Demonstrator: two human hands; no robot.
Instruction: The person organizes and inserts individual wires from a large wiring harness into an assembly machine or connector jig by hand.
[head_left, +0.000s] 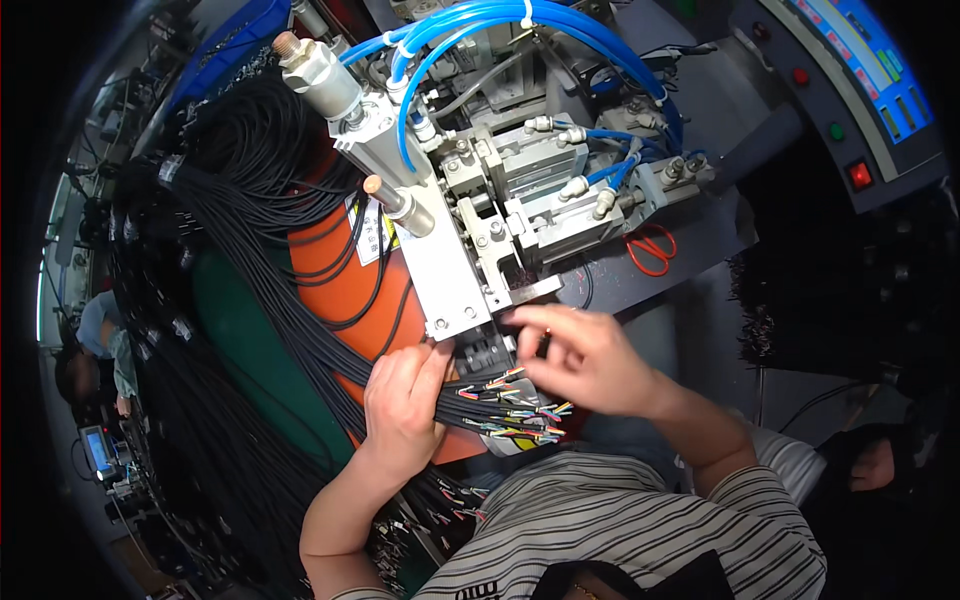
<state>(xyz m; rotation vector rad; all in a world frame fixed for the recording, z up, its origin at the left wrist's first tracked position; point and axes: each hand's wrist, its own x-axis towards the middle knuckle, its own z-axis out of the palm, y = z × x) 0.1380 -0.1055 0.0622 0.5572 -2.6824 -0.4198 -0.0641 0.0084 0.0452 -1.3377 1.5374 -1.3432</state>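
My left hand (403, 405) is closed at the front end of a white metal press fixture (440, 270), its fingers bent toward the dark block under the plate. What it grips is hidden. To its right my right hand (590, 362) is curled, the forefinger reaching to the fixture's front opening; whatever lies at the fingertips is too small to make out. Between and below my hands lies a bundle of black cables (475, 405). Their stripped ends show thin coloured wires (540, 425) fanning to the right.
Blue air hoses (560, 15) arch over the machine's cylinders. Red-handled scissors (650, 250) lie on the grey bench. A control panel (860, 90) with screen and buttons stands upper right. Heaps of black cable (250, 150) cover the left, over an orange surface (335, 275). Another person (100, 330) is far left.
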